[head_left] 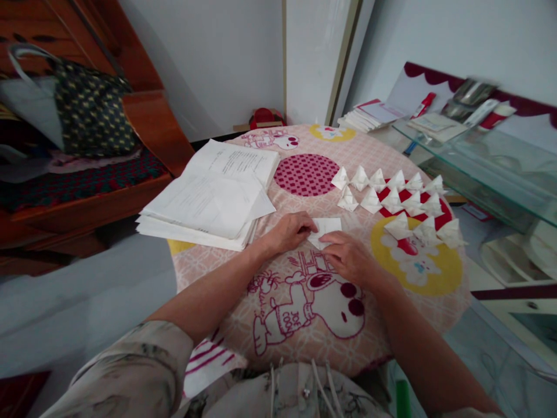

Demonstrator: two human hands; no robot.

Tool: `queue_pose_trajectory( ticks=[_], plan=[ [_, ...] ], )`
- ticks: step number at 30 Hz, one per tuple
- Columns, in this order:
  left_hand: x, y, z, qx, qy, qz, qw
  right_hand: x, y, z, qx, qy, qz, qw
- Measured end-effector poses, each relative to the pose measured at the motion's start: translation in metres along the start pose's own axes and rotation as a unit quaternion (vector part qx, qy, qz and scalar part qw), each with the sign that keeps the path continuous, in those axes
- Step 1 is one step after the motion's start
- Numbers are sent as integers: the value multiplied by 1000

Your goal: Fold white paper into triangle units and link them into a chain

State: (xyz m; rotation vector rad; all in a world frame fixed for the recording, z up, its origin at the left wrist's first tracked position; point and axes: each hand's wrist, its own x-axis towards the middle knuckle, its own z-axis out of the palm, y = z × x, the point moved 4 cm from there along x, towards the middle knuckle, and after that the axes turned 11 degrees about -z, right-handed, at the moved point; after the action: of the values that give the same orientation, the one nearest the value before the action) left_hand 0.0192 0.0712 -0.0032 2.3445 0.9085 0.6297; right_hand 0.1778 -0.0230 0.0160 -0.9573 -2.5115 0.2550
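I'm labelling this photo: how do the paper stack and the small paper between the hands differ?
The paper stack is broad and thick; the small paper is smaller and looks thin. The small paper lies between the left hand and right hand; the paper stack lies to their left. Both are whitish.

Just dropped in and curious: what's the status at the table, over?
Left hand and right hand at small white paper sheet. Sheet on patterned tablecloth. Paper stack to the left; folded paper pieces in rows to the right.
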Motion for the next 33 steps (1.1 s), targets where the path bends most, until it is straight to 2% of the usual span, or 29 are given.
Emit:
queue_pose_trajectory(
  ticks=[5, 11, 15, 18, 21, 26, 28, 33],
  plan=[
    [-7, 10, -6, -6, -33, 53, 998, -8, 8, -8, -2, 24, 24, 999],
    [-15, 19, -12, 24, -78, 111, 990, -5, 5, 1, -100, -32, 5, 994],
    [-23, 18, -11, 62, -75, 136, 986, -4, 3, 5, -136, -58, -29, 989],
    [-27, 19, -9, 88, -73, 138, 984, -7, 8, 3, -136, -50, -28, 989],
    [-28, 20, -7, 104, -76, 136, 982, -13, 20, -2, -105, -12, -16, 994],
    [-28, 21, -6, 109, -77, 139, 981, -13, 46, -13, 8, 77, 18, 997],
    [-28, 22, -7, 108, -77, 142, 981, -6, 54, -18, 56, 81, 28, 995],
    [-29, 25, -8, 111, -77, 138, 981, 17, 66, -24, 106, 32, 76, 991]
  ],
)
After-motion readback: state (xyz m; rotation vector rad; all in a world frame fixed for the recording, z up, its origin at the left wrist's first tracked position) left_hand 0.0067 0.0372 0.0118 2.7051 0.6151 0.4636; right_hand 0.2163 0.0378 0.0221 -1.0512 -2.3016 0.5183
